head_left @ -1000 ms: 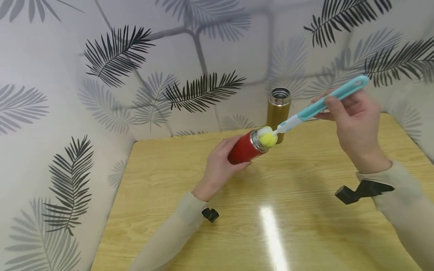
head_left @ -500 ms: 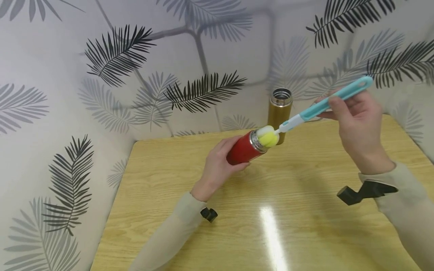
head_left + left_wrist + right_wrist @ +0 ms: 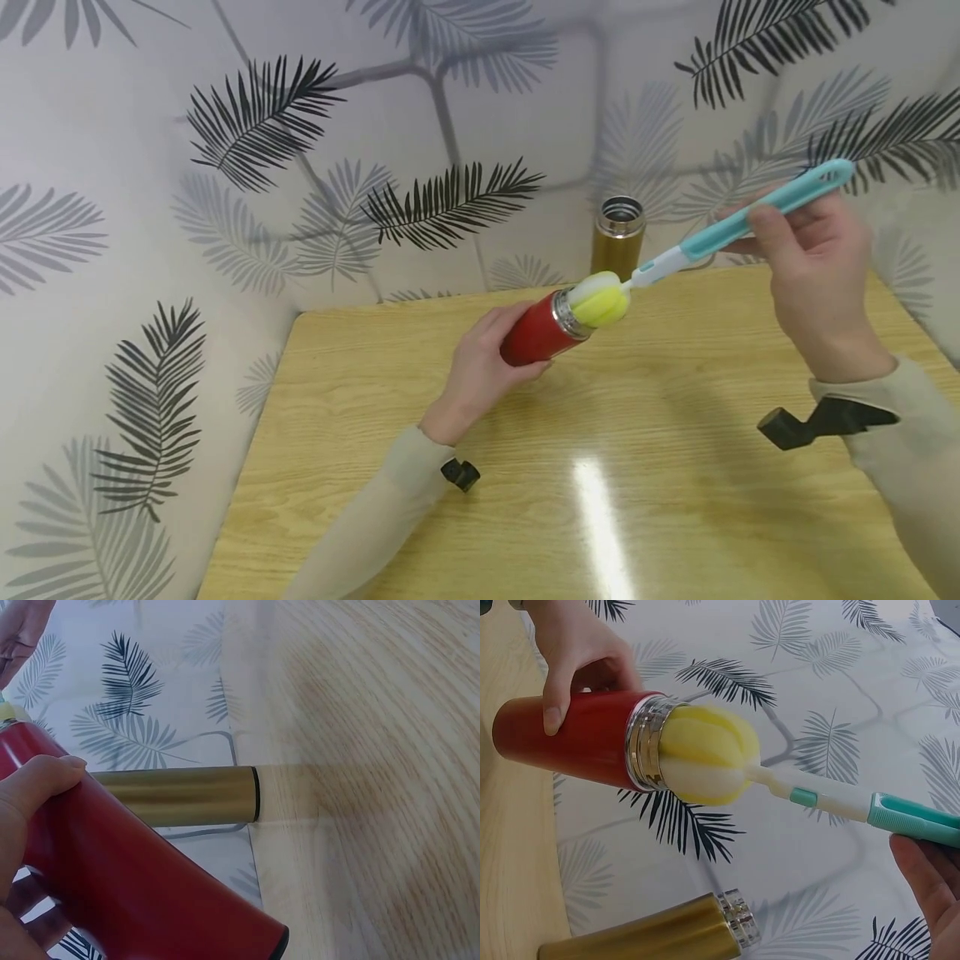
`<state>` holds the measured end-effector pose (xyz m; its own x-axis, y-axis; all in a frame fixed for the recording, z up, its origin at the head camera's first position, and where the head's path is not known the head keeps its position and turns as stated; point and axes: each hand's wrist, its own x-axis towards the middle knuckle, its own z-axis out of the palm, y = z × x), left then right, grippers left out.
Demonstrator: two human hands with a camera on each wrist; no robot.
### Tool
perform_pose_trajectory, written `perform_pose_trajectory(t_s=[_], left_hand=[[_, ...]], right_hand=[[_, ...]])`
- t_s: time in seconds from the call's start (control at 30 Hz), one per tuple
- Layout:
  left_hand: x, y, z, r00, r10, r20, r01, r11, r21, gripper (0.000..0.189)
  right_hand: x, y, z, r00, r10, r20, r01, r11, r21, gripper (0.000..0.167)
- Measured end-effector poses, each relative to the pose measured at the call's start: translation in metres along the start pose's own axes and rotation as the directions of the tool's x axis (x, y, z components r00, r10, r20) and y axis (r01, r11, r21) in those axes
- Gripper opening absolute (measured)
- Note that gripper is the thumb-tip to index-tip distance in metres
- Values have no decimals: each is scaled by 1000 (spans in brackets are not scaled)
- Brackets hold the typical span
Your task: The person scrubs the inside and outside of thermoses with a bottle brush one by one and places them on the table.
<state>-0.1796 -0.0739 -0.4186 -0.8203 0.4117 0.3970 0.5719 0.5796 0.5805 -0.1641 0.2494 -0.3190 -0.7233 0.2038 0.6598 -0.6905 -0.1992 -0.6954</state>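
My left hand [image 3: 480, 371] grips a red thermos flask [image 3: 536, 333], tilted with its steel mouth up toward the right. In my right hand [image 3: 821, 279] is the turquoise handle of a bottle brush [image 3: 750, 221], pinched between thumb and fingers. The brush's yellow and white sponge head [image 3: 709, 754] sits at the flask's mouth, mostly outside it; how far its tip reaches inside is hidden. Behind the brush stands a gold thermos flask [image 3: 618, 242], upright and without a lid, its lower part covered by the sponge in the head view.
A wooden table [image 3: 360, 400] lies under both hands, with a bright light reflection toward its front. Against its back and left edges rises a wall [image 3: 517, 117] covered in a leaf pattern.
My right hand has moved up and to the right with the brush, and more of the sponge shows outside the red flask. The left hand has hardly moved.
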Motion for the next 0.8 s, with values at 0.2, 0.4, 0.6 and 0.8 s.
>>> perform_pose_trajectory(t_s=[0.2,0.4,0.6,0.8], left_hand=[[-1,0,-2,1000,-7,10,7,1000,-5,71],[0,-1,-3,1000,-12,15,12,1000,3,72],[0,-4,-3,1000,-10,23,9,1000,14,72],[-1,-5,-3,1000,-10,15,9,999,33,71]], right_hand=[[0,0,1,1000,-1,-29,1,1000,25,9],[0,0,0,999,-4,-46,5,1000,19,8],[1,0,-2,998,4,-58,0,998,69,6],[3,-2,-11,998,16,-55,-14,999,38,5]])
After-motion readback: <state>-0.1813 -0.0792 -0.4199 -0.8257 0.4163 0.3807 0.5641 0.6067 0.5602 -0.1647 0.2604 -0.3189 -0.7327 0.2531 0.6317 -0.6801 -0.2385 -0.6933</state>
